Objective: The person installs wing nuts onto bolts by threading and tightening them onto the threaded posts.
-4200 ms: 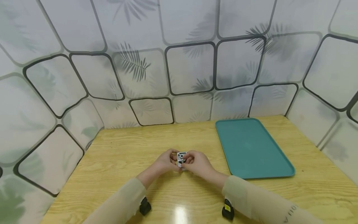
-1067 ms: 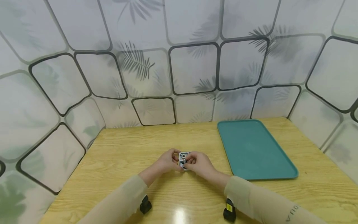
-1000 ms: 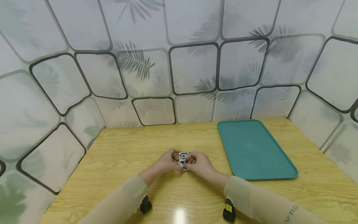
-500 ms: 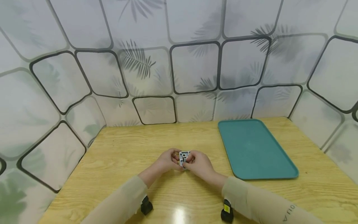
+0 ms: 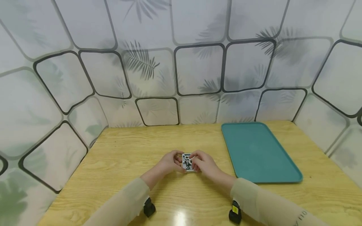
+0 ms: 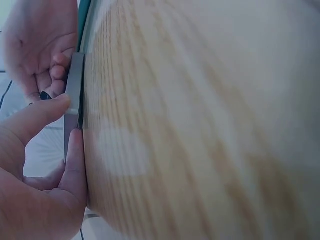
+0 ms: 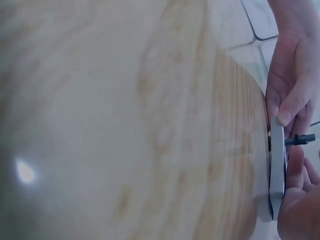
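A small pale-grey rectangular plate (image 5: 187,169) with dark recesses in its upper face is low over the table. A dark stepped peg (image 7: 300,140) sticks out of that face in the right wrist view. My left hand (image 5: 169,164) grips the plate's left side, thumb on the near part. In the left wrist view its fingers pinch the plate's grey edge (image 6: 75,80). My right hand (image 5: 207,166) is at the plate's right side, index finger reaching over the top. Its other fingers are bent; whether they pinch anything is hidden. The peg stands free of them in the right wrist view.
A teal tray (image 5: 260,153) lies on the wooden table (image 5: 135,141) to the right of my hands. Patterned cloth walls (image 5: 198,69) close off the back and sides. A black wrist device (image 5: 149,207) hangs below each sleeve.
My right hand's fingertips have shifted from the plate's middle to its right side, uncovering more of its recesses. My left hand keeps its grip. The head view has shifted slightly.
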Tool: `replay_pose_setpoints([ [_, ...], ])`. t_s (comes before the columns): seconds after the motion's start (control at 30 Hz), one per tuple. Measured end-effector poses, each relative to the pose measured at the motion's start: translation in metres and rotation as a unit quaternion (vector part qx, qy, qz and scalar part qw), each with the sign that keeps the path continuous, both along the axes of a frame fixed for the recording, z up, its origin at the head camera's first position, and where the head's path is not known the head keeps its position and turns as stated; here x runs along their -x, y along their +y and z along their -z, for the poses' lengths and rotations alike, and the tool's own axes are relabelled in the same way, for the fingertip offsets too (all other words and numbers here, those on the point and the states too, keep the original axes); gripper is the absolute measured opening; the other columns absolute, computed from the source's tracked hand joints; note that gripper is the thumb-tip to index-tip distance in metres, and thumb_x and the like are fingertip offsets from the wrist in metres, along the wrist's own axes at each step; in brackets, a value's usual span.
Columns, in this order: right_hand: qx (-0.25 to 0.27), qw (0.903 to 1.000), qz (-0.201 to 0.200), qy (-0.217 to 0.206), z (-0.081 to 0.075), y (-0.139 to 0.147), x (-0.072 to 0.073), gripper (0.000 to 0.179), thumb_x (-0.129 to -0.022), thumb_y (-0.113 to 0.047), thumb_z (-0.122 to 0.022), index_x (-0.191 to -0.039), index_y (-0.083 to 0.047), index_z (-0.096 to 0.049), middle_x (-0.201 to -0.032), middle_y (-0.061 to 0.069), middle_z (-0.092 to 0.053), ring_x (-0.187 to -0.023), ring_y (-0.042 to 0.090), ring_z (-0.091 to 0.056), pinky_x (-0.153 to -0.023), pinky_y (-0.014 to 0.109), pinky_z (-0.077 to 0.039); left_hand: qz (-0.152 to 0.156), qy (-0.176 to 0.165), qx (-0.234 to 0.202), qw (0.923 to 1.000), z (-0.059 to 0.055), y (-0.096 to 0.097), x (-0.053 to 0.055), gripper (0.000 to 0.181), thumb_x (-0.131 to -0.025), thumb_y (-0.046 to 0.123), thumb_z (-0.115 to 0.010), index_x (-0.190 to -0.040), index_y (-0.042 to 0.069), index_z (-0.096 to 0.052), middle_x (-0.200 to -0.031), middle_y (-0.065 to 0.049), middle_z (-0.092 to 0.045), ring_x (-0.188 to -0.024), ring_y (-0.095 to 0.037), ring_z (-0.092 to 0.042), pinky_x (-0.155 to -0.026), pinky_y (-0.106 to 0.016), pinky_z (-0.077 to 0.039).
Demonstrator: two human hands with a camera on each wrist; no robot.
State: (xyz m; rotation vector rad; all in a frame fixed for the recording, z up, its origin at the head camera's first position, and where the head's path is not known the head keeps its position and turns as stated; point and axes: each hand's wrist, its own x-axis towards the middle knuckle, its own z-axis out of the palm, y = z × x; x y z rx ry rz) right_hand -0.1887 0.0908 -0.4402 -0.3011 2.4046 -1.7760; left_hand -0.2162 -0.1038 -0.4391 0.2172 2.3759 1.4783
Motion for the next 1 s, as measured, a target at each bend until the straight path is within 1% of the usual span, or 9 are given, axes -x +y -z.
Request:
replay_pose_setpoints([
  [0.1, -0.004, 0.9997, -0.022, -0.007, 0.0014, 0.0017, 0.0023, 0.030, -0.100, 0.001, -0.051, -0.126, 0.009, -0.064, -0.084, 0.018, -0.067, -0.068, 0.012, -0.056, -0.064, 0.025, -0.049, -0.002, -0.003, 0.002, 1.0000, -0.0003, 0.0000, -0.0005, 0.077, -0.076, -0.008, -0.089, -0.146, 0.000, -0.057, -0.105, -0.010, -0.063, -0.088, -0.017, -0.059, -0.076, -0.026, -0.050],
  [0.2, -0.022, 0.9992, -0.032, -0.009, 0.0028, 0.0017, 0.0042, 0.029, -0.104, 0.000, -0.052, -0.127, 0.006, -0.067, -0.082, 0.012, -0.065, -0.068, 0.013, -0.052, -0.062, 0.024, -0.045, -0.001, -0.004, 0.002, 1.0000, -0.0012, -0.0003, -0.0010, 0.078, -0.076, -0.007, -0.089, -0.146, 0.001, -0.056, -0.106, -0.010, -0.063, -0.089, -0.018, -0.059, -0.076, -0.027, -0.050],
  [0.3, -0.043, 0.9983, -0.039, -0.003, 0.0048, 0.0015, 0.0060, 0.028, -0.104, 0.001, -0.055, -0.127, 0.004, -0.070, -0.082, 0.009, -0.064, -0.066, 0.014, -0.050, -0.059, 0.024, -0.042, -0.001, -0.008, 0.003, 1.0000, -0.0015, -0.0007, -0.0011, 0.078, -0.077, -0.007, -0.089, -0.147, 0.002, -0.056, -0.107, -0.010, -0.063, -0.090, -0.018, -0.059, -0.076, -0.027, -0.050],
  [0.47, -0.088, 0.9954, -0.034, 0.017, 0.0071, 0.0009, 0.0085, 0.029, -0.099, 0.002, -0.062, -0.125, 0.001, -0.075, -0.090, 0.009, -0.069, -0.068, 0.012, -0.050, -0.058, 0.022, -0.042, -0.001, -0.015, -0.003, 0.9999, -0.0025, -0.0015, -0.0014, 0.078, -0.077, -0.007, -0.089, -0.148, 0.001, -0.055, -0.108, -0.011, -0.063, -0.089, -0.018, -0.060, -0.076, -0.027, -0.050],
  [0.6, -0.101, 0.9941, -0.026, 0.028, 0.0068, 0.0007, 0.0085, 0.027, -0.096, 0.002, -0.065, -0.121, 0.001, -0.077, -0.095, 0.010, -0.072, -0.071, 0.011, -0.051, -0.059, 0.022, -0.042, 0.000, -0.014, -0.010, 0.9998, -0.0038, -0.0019, -0.0018, 0.078, -0.078, -0.007, -0.088, -0.148, 0.001, -0.055, -0.108, -0.011, -0.062, -0.089, -0.018, -0.060, -0.076, -0.027, -0.051],
  [0.83, -0.113, 0.9930, -0.017, 0.028, 0.0069, -0.0001, 0.0069, 0.022, -0.097, 0.000, -0.068, -0.117, 0.001, -0.076, -0.090, 0.007, -0.070, -0.070, 0.011, -0.051, -0.058, 0.021, -0.041, 0.003, -0.011, -0.009, 0.9999, -0.0026, -0.0018, -0.0014, 0.077, -0.078, -0.008, -0.088, -0.147, 0.000, -0.055, -0.107, -0.011, -0.062, -0.088, -0.018, -0.060, -0.075, -0.026, -0.051],
  [1.0, -0.114, 0.9929, -0.009, 0.031, 0.0047, -0.0017, 0.0045, 0.016, -0.095, -0.001, -0.072, -0.111, 0.002, -0.074, -0.087, 0.006, -0.067, -0.074, 0.011, -0.052, -0.061, 0.020, -0.042, -0.002, -0.007, -0.009, 0.9999, -0.0024, -0.0008, -0.0005, 0.076, -0.076, -0.010, -0.088, -0.145, -0.001, -0.056, -0.106, -0.010, -0.062, -0.089, -0.017, -0.060, -0.076, -0.024, -0.051],
])
